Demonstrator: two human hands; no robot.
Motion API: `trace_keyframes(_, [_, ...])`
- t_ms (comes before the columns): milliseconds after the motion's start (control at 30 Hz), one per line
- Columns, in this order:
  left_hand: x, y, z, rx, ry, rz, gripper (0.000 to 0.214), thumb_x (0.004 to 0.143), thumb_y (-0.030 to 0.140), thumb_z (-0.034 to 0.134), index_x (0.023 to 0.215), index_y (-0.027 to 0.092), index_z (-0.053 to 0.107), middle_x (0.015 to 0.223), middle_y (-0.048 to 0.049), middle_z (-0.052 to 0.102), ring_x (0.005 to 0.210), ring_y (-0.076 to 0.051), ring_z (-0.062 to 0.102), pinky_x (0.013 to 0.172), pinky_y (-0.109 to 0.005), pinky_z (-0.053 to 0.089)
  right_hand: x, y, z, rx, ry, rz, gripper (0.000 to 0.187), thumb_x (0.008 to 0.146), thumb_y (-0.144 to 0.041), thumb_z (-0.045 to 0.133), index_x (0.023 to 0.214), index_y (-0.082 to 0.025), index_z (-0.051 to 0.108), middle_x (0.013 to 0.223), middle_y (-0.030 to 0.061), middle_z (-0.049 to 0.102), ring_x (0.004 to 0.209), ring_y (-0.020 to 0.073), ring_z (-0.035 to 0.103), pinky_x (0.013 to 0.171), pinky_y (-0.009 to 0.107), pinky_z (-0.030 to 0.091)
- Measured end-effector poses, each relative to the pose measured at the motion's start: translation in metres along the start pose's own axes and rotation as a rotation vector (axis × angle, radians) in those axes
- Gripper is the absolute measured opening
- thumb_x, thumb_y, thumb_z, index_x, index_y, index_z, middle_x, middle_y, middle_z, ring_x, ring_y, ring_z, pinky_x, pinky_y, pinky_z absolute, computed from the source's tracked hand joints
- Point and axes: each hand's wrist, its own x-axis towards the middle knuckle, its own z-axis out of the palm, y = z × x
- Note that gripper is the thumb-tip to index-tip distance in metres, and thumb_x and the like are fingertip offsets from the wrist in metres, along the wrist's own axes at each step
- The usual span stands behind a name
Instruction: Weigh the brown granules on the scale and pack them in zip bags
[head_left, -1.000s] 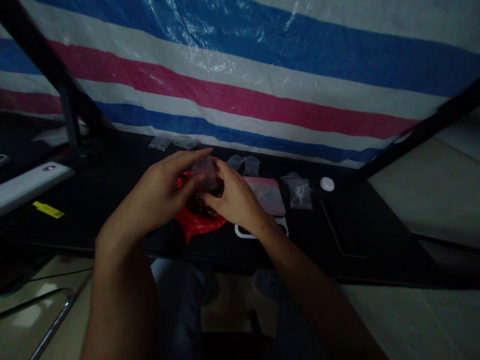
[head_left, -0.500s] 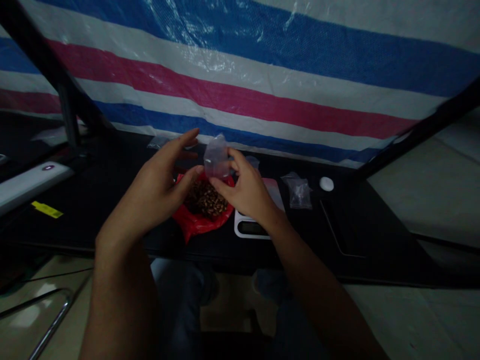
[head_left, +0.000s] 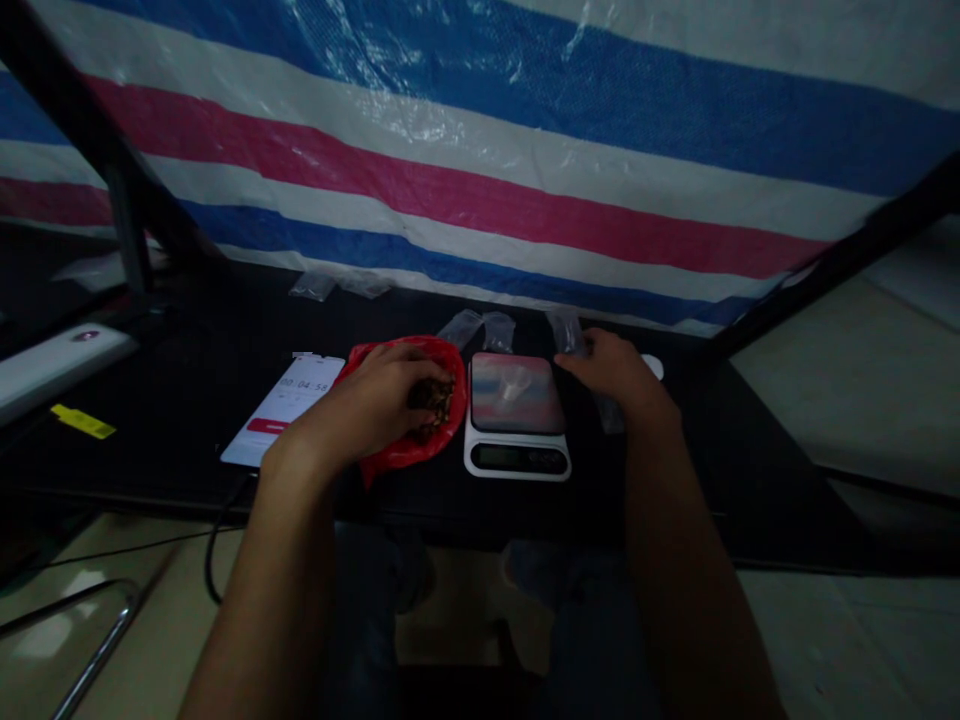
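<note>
Over the red plastic bag (head_left: 397,455), my left hand (head_left: 375,395) reaches in from the left. Its thumb and fingers are apart, with the fingertips at the small brown bean-like pieces (head_left: 439,408) inside. At the right, my right hand (head_left: 619,368) pinches a small clear plastic bag (head_left: 566,332) beyond the scale's far right corner. Between the hands is a white kitchen scale (head_left: 517,400) with a shiny plate and a dark display. Part of another clear bag (head_left: 611,413) shows beneath my right hand.
A phone (head_left: 289,405) with a lit timer lies left of the red bag. Several clear bags (head_left: 499,330) lie along the back, near the striped sheet (head_left: 480,190). A round white object (head_left: 655,366) is behind my right hand. A yellow strip (head_left: 84,421) lies far left.
My right hand has carried the clear bag from above the red bag to the right, past the scale. My left hand has lowered into the red bag. The phone and scale plate are now uncovered.
</note>
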Motion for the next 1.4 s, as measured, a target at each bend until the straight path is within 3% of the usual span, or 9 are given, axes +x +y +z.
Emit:
trace_keyframes(100, [0.001,-0.004,0.002,0.015,-0.024,-0.036,0.038,0.09,0.029,0.067,0.127,0.024,0.076,0.142,-0.0103,0.068,0.131,-0.031,0.063,0.116,-0.047,0.049,-0.005,-0.009,-0.005,-0.03,0.122,-0.087,0.05,0.093,-0.044,0.07,0.128,-0.009,0.071,0.131,0.027,0.071,0.124,0.0406,0.068,0.103,0.051,0.052])
trace_keyframes(200, [0.001,-0.005,0.0,0.0,-0.03,-0.039,0.039,0.093,0.027,0.061,0.128,0.022,0.075,0.138,-0.0088,0.072,0.124,-0.027,0.068,0.112,-0.04,0.052,-0.02,-0.037,-0.015,0.096,0.272,-0.301,0.041,0.095,-0.031,0.07,0.13,-0.009,0.071,0.13,0.0231,0.072,0.118,0.0345,0.07,0.104,0.047,0.052])
trace_keyframes(267, [0.0,-0.006,-0.003,-0.001,-0.034,-0.061,0.038,0.093,0.027,0.059,0.127,0.021,0.075,0.135,-0.0091,0.074,0.118,-0.026,0.071,0.107,-0.038,0.055,-0.034,-0.064,-0.015,0.239,0.198,-0.528,0.028,0.095,-0.022,0.069,0.122,-0.014,0.074,0.12,0.0154,0.077,0.105,0.0271,0.073,0.097,0.041,0.055])
trace_keyframes(333, [-0.001,-0.008,-0.005,-0.007,-0.037,-0.081,0.037,0.092,0.028,0.059,0.124,0.022,0.076,0.133,-0.0088,0.075,0.115,-0.026,0.072,0.104,-0.038,0.056,-0.049,-0.09,-0.008,0.317,0.008,-0.727,0.021,0.096,-0.014,0.066,0.114,-0.016,0.076,0.112,0.0101,0.079,0.098,0.0221,0.074,0.093,0.036,0.055])
trace_keyframes(433, [-0.004,-0.011,-0.008,-0.022,-0.032,-0.071,0.034,0.09,0.027,0.059,0.119,0.023,0.076,0.129,-0.0077,0.077,0.115,-0.026,0.072,0.104,-0.038,0.056,-0.065,-0.118,0.013,0.233,-0.154,-0.891,0.023,0.095,-0.006,0.063,0.112,-0.014,0.075,0.116,0.0117,0.078,0.109,0.0226,0.072,0.098,0.035,0.053])
trace_keyframes(567, [-0.008,-0.012,-0.01,-0.019,-0.008,-0.094,0.035,0.089,0.024,0.058,0.119,0.022,0.076,0.128,-0.0086,0.077,0.114,-0.026,0.073,0.105,-0.038,0.054,-0.071,-0.129,0.033,0.055,-0.201,-0.864,0.028,0.094,-0.003,0.062,0.118,-0.011,0.072,0.128,0.0166,0.074,0.121,0.0256,0.068,0.105,0.038,0.051])
trace_keyframes(700, [-0.009,-0.011,-0.011,-0.031,0.002,-0.089,0.035,0.088,0.025,0.058,0.117,0.022,0.077,0.123,-0.0075,0.079,0.111,-0.026,0.073,0.102,-0.037,0.055,-0.072,-0.13,0.033,-0.04,-0.218,-0.795,0.031,0.097,-0.001,0.056,0.124,-0.008,0.069,0.129,0.0195,0.072,0.12,0.0267,0.069,0.105,0.04,0.053])
trace_keyframes(1000, [-0.01,-0.009,-0.013,-0.015,0.024,-0.136,0.035,0.088,0.024,0.057,0.114,0.021,0.079,0.119,-0.0074,0.081,0.104,-0.026,0.075,0.096,-0.036,0.056,-0.074,-0.133,0.026,-0.086,-0.248,-0.715,0.017,0.098,-0.007,0.06,0.105,-0.014,0.074,0.115,0.0158,0.078,0.105,0.0265,0.074,0.087,0.035,0.055])
trace_keyframes(1400, [-0.011,0.001,-0.019,-0.034,0.01,-0.199,0.035,0.086,0.018,0.059,0.11,0.026,0.082,0.113,-0.0012,0.083,0.098,-0.022,0.078,0.092,-0.029,0.057,-0.073,-0.131,0.033,-0.03,-0.24,-0.705,0.024,0.095,-0.007,0.063,0.116,-0.012,0.074,0.117,0.0167,0.078,0.108,0.029,0.075,0.087,0.036,0.055])
